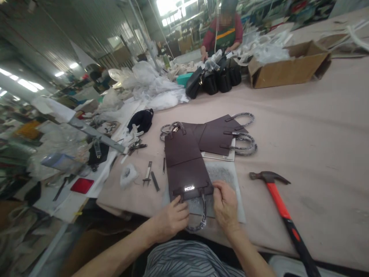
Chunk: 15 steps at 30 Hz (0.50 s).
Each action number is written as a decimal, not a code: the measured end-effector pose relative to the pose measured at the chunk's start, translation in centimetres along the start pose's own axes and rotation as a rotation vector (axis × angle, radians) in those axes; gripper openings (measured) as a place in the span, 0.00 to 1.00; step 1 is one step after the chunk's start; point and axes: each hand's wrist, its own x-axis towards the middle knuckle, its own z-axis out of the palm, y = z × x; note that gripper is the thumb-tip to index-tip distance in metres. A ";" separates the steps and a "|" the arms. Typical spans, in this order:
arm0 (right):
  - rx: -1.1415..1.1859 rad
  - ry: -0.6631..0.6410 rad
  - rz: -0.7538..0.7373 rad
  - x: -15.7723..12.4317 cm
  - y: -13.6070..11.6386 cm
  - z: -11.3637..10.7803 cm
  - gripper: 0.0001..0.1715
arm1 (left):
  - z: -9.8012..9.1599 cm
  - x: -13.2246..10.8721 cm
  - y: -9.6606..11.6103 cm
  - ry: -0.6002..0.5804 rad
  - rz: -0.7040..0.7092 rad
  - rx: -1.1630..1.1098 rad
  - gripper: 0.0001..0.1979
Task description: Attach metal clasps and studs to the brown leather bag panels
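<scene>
A dark brown leather bag panel (186,154) lies flat in front of me, with a shiny metal plate (189,188) near its lower edge. Plastic-wrapped handles extend from both ends; the near handle (204,211) curves toward my body. My left hand (174,217) is closed at the panel's lower left edge, beside the handle's base. At the lower right corner, my right hand (226,202) pinches the panel between thumb and fingers. Beneath the panel's near end is a grey slab (223,173). More brown bag panels (216,134) with wrapped handles lie just behind, partly covered.
To the right lies a hammer (278,200) with a red and black handle. Left of the panel are a caliper-like metal tool (148,173), a dark bar (155,181) and a tape roll (128,174). Black bags (213,80), a cardboard box (291,67) and a co-worker (223,32) are across the table.
</scene>
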 end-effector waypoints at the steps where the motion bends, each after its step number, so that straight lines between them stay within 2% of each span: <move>1: -0.029 -0.031 -0.032 0.1 -0.2 0.0 0.12 | 0.1 -0.3 -0.1 0.013 0.032 -0.010 0.08; 9: -0.413 -0.293 -0.257 0.4 -1.8 0.2 0.17 | -0.5 -2.1 -2.0 0.079 0.202 -0.090 0.11; 13: -0.435 -0.369 -0.328 0.5 -2.0 0.1 0.15 | -0.7 -2.3 -2.4 0.011 0.195 -0.100 0.12; 15: -0.402 -0.381 -0.346 0.6 -1.8 0.1 0.13 | -0.6 -1.9 -2.3 0.036 0.221 -0.044 0.12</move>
